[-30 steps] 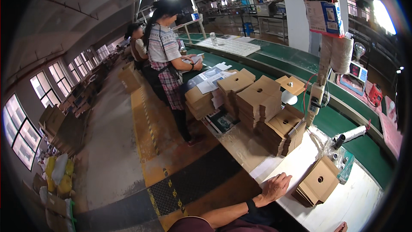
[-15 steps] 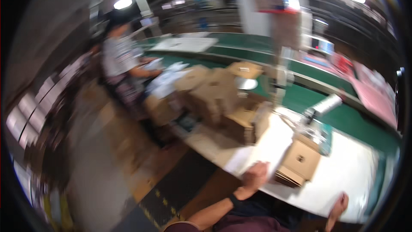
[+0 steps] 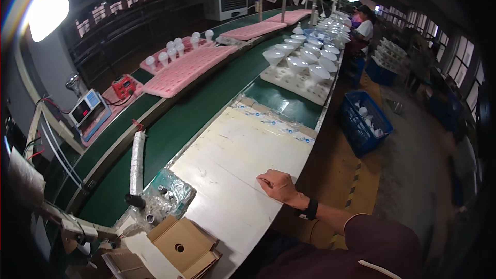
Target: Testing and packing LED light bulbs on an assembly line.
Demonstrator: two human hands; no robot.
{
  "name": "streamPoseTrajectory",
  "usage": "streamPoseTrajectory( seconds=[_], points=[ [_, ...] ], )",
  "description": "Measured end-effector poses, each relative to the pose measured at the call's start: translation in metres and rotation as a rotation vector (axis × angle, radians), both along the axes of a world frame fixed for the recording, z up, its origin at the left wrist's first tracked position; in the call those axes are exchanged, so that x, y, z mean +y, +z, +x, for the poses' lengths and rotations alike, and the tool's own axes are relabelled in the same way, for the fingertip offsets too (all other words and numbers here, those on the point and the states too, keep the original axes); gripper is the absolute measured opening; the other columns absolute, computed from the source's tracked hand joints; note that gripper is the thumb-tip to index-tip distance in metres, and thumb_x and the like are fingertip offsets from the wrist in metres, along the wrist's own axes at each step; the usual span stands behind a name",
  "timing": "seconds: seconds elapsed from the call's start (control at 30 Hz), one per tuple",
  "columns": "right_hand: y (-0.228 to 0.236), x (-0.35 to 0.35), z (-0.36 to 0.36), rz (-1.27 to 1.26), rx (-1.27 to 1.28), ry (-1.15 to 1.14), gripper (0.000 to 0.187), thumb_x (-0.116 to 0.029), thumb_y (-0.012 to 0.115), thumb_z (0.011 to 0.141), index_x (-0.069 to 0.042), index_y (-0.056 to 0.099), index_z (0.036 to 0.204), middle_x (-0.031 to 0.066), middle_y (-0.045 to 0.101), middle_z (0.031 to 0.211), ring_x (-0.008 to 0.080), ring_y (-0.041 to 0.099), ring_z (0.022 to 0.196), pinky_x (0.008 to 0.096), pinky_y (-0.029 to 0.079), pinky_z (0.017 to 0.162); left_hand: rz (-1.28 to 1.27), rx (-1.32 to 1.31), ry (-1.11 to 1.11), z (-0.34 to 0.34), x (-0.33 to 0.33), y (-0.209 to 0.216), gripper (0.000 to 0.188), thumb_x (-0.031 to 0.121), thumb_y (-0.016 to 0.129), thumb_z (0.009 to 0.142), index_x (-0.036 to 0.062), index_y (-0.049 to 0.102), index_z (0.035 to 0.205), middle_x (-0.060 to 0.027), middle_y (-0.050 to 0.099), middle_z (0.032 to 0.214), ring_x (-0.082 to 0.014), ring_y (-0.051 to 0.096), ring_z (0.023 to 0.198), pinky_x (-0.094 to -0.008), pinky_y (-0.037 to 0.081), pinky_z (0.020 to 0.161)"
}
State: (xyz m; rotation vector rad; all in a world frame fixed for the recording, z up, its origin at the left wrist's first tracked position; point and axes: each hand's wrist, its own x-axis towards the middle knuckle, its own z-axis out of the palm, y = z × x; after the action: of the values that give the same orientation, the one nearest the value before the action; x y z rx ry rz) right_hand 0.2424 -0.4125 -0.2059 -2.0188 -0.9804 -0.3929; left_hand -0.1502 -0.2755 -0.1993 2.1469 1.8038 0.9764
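Along the near edge of the white work board (image 3: 232, 160), we've got the right hand (image 3: 280, 188), fingers curled into a loose fist over its surface! Whether it touches down, or has anything tucked inside that curl, I can't tell. Behind it sits a black wristband (image 3: 310, 209), the forearm coming in from the lower right. The left hand is out of sight, so its state I can't call.

Down the board to the lower left, a stack of brown cartons (image 3: 181, 248), a round hole in the top one! Just beyond it, metal parts (image 3: 150, 219) and clear plastic by a green sheet (image 3: 178, 194), with a wrapped tube (image 3: 137, 163) reaching out over the green belt (image 3: 181, 121).

Up past the board's far end, white cone-shaped lamps (image 3: 297, 65) crowd a pale tray (image 3: 279, 78). Across the belt, round white bulbs (image 3: 178, 49) stand by pink trays (image 3: 186, 75). On the floor to the right, a blue crate (image 3: 361, 147) holds white pieces, and farther up, a person in white (image 3: 365, 30) stands beside the line!
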Motion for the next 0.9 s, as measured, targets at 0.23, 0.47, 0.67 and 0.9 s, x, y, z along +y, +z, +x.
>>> streamPoseTrajectory(
  seconds=[0.23, 0.47, 0.67, 0.9],
  points=[
    [-0.006, -0.003, 0.001, -0.025, 0.055, 0.051, 0.005, -0.009, 0.072, 0.087, -0.004, 0.071, 0.086, 0.0103, 0.066, 0.077, 0.0291, 0.065, 0.069, 0.0380, 0.052, 0.063, 0.031, 0.073, -0.021, 0.004, 0.001, 0.006, 0.017, 0.016, 0.067, 0.098, 0.0057, 0.078, 0.107, -0.0150, 0.073, 0.097, -0.0349, 0.069, 0.087, -0.0420, 0.055, 0.079],
    [-0.008, -0.007, 0.003, 0.007, 0.096, 0.006, 0.005, -0.006, 0.072, 0.088, -0.001, 0.069, 0.087, 0.0115, 0.067, 0.079, 0.0305, 0.066, 0.072, 0.0385, 0.052, 0.064, 0.060, 0.119, -0.127, -0.003, 0.002, -0.004, 0.017, 0.011, 0.069, 0.097, -0.0035, 0.077, 0.102, -0.0190, 0.075, 0.097, -0.0346, 0.071, 0.090, -0.0405, 0.057, 0.084],
    [-0.013, -0.008, 0.003, 0.078, 0.109, 0.024, 0.004, -0.006, 0.071, 0.089, -0.003, 0.069, 0.088, 0.0101, 0.066, 0.078, 0.0291, 0.066, 0.072, 0.0386, 0.053, 0.065, 0.190, 0.154, -0.144, -0.011, 0.009, -0.020, 0.015, 0.009, 0.070, 0.094, -0.0038, 0.076, 0.098, -0.0198, 0.075, 0.093, -0.0358, 0.070, 0.085, -0.0414, 0.057, 0.081],
    [-0.014, -0.009, 0.003, 0.107, 0.064, 0.033, 0.005, -0.006, 0.072, 0.088, -0.003, 0.068, 0.086, 0.0105, 0.067, 0.080, 0.0298, 0.067, 0.075, 0.0383, 0.054, 0.067, 0.191, 0.135, -0.111, -0.007, 0.004, -0.021, 0.016, 0.011, 0.069, 0.094, -0.0038, 0.075, 0.096, -0.0204, 0.074, 0.093, -0.0368, 0.070, 0.084, -0.0422, 0.057, 0.079]
  ],
)
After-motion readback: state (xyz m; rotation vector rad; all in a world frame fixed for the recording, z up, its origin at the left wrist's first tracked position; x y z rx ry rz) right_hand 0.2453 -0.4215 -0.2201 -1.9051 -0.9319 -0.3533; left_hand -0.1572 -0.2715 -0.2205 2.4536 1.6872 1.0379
